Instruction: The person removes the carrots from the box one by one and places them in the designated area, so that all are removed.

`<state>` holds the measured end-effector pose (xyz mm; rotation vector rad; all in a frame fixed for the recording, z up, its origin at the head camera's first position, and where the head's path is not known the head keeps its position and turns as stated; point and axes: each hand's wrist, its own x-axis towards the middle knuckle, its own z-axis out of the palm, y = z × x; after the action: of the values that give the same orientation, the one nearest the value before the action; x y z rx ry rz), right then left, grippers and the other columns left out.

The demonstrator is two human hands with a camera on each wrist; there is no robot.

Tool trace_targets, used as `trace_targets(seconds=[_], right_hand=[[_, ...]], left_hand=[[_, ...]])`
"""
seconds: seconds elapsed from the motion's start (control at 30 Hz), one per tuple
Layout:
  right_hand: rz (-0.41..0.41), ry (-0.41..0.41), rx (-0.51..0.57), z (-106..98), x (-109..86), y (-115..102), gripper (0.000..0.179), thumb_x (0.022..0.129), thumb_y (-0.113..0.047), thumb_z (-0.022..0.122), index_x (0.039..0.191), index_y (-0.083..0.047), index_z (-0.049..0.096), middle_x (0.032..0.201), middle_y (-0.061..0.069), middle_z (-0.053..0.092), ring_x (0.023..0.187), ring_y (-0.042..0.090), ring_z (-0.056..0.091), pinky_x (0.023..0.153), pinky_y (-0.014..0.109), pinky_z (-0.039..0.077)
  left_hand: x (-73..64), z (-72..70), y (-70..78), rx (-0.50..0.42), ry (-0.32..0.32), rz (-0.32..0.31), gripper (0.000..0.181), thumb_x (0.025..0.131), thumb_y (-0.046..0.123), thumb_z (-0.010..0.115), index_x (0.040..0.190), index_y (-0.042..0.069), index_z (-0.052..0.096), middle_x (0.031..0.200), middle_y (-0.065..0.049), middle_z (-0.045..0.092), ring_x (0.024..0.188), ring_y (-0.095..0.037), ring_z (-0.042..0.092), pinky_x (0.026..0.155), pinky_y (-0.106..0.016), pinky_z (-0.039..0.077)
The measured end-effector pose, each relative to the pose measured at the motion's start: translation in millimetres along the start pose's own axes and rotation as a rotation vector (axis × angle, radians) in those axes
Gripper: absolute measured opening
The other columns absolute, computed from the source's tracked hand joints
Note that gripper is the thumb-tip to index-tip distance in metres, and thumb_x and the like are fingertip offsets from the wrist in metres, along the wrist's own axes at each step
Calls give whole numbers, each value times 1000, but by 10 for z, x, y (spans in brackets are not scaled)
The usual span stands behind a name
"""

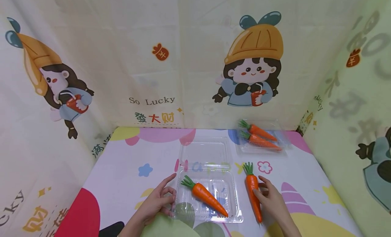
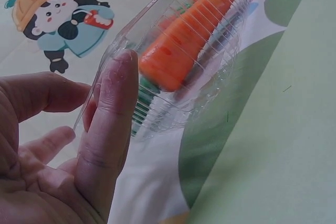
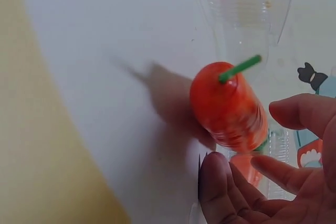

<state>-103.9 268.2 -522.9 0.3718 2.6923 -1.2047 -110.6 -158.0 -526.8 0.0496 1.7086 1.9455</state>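
My left hand (image 1: 159,200) pinches the left rim of an open clear plastic clamshell box (image 1: 239,215); in the left wrist view, thumb (image 2: 113,98) and fingers lie on opposite sides of its edge. An orange toy carrot (image 1: 209,198) with a green top lies slantwise in the base. My right hand (image 1: 272,196) holds a second toy carrot (image 1: 252,189) just right of the box, thumb across its body and fingers along its right side. From the right wrist view, this carrot (image 3: 226,106) shows its tail end, its shadow falling on the table.
Another clear clamshell box (image 1: 284,152) with two toy carrots (image 1: 262,131) stands at the back right. The first box's lid (image 1: 204,150) lies folded back, away from me. A patterned cloth backdrop (image 1: 195,77) rises behind and beside the patterned table (image 1: 119,169).
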Motion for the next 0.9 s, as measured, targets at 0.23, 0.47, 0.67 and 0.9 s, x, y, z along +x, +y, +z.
trace_targets(seconds=[0.23,0.47,0.67,0.9], right_hand=[[4,15,-16,-41,-15,-11,68,100,-34,65,154,-2,40,140,30,55,116,44,63,95,53,58],[-76,137,-4,-143,-150,-160,58,103,-29,62,152,-4,45,138,25,59,118,40,64,102,55,51],[-193,225,-6,-125,-293,-443,50,101,-24,65,147,-6,54,132,19,65,113,33,66,98,52,51],[-276,230,33,140,-394,-716,44,98,-18,70,140,-10,61,129,10,67,108,24,66,95,49,55]], left_hand=[[-18,1,2,8,0,8,85,95,-1,64,165,25,22,105,-9,56,73,-18,61,60,-36,62],[-22,6,12,4,-5,12,85,95,-2,64,165,24,22,105,-7,56,73,-17,61,60,-36,62],[-26,12,20,3,-2,9,85,95,-2,64,165,24,22,105,-8,56,74,-17,61,60,-36,62],[-25,18,25,13,-2,8,85,95,-2,63,165,23,22,105,-10,56,73,-17,61,60,-35,62]])
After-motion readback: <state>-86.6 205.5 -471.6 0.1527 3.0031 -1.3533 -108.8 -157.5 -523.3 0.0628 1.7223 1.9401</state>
